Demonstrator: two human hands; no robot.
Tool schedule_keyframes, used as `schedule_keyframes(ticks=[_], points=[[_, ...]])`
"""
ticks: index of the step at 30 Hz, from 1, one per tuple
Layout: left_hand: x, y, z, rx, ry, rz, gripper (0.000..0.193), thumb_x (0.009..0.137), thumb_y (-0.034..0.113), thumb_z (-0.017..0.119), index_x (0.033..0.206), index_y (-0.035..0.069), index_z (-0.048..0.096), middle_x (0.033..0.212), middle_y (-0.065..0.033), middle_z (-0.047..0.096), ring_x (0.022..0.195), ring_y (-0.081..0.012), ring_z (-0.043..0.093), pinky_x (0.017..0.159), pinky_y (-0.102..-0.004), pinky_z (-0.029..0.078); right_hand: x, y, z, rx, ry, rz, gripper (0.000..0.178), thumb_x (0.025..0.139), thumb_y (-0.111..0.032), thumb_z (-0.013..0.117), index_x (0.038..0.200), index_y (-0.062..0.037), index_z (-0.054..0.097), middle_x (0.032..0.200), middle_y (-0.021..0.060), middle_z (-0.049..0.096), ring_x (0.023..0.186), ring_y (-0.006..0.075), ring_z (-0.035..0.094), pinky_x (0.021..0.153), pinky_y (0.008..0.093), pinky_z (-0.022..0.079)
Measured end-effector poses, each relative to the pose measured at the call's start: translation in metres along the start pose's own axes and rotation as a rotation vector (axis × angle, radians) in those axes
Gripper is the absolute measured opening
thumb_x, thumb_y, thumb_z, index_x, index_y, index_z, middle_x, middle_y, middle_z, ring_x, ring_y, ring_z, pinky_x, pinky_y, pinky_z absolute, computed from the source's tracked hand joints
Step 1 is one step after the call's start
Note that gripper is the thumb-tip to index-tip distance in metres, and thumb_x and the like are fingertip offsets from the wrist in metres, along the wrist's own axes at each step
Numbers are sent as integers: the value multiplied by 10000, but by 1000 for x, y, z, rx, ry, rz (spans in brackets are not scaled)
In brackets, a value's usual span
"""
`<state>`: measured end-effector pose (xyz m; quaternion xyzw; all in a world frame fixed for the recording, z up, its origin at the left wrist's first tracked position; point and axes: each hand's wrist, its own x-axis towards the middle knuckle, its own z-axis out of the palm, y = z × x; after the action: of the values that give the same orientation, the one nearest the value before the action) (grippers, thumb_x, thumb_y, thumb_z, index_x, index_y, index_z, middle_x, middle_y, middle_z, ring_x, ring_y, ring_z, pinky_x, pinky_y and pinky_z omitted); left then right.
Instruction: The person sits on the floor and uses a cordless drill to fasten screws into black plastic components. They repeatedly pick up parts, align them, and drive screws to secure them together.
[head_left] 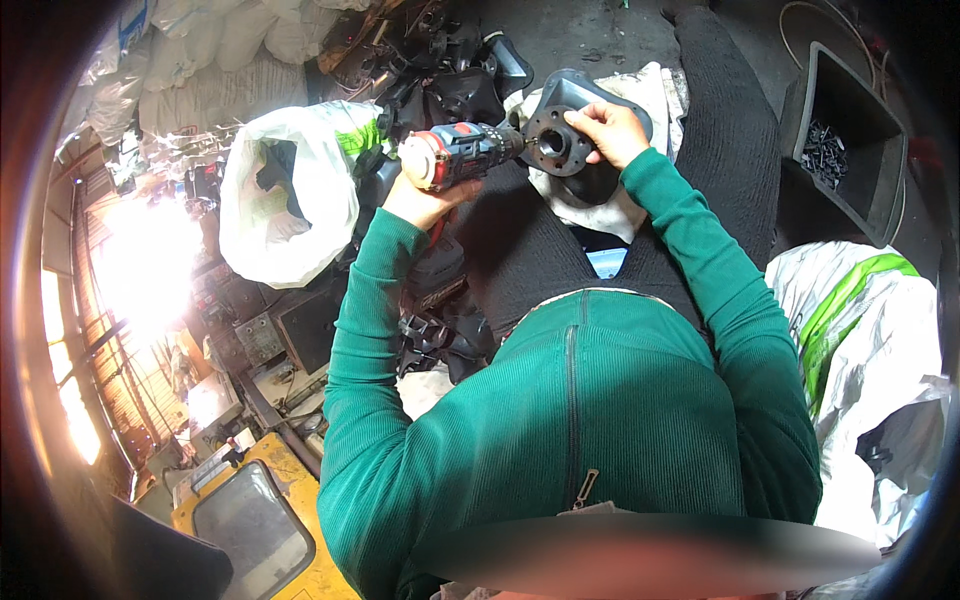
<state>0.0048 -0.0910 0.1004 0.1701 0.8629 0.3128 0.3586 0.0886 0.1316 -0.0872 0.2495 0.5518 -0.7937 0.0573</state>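
My left hand [428, 203] is wrapped round the grip of a cordless drill [462, 150], grey-blue with red and white at its rear. The drill points right, and its tip is at the left edge of a round black flange [556, 143] with a centre hole and small holes round it. My right hand [610, 132] pinches the flange's right side between thumb and fingers. The flange sits on a dark moulded part [592, 92] with a broad grey rim, resting on a white cloth [665, 95] over my lap. Whether the tip is inside a hole, I cannot tell.
On the left stands an open white plastic bag [240, 215]. Several black moulded parts [465, 95] are heaped beyond the drill. To the right, a dark bin [893, 160] holds many screws [825, 152]. White bags [860, 340] lie nearer right; a yellow machine [300, 510] stands lower left.
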Motion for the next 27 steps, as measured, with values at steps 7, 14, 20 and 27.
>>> schedule_keyframes(ticks=[7,14,20,27], points=[[6,12,-1,92,-10,-100,532,705,199,797,1159,41,569,1029,-70,637,918,-160,607,821,-298,489,1,1,-2,-162,114,-131,332,784,-336,716,910,-32,678,784,78,661,619,153,631,551,277,517],[23,45,0,464,-97,5,593,730,271,760,1231,58,523,1167,-117,603,1109,-225,574,985,-309,432,34,19,-11,-456,191,-322,346,748,-374,718,871,-52,683,791,114,666,756,221,650,716,333,501],[30,48,1,597,-114,17,575,741,272,737,1233,68,520,1155,-120,598,1103,-244,569,965,-326,441,34,20,-9,-430,163,-334,355,765,-370,706,901,-44,666,794,127,653,740,255,634,702,345,492],[33,44,13,671,-147,-44,502,740,219,726,1176,53,539,1113,-136,594,1042,-276,580,933,-345,453,29,17,-15,-421,139,-373,320,799,-339,684,903,-39,647,848,124,640,760,256,622,696,348,484]])
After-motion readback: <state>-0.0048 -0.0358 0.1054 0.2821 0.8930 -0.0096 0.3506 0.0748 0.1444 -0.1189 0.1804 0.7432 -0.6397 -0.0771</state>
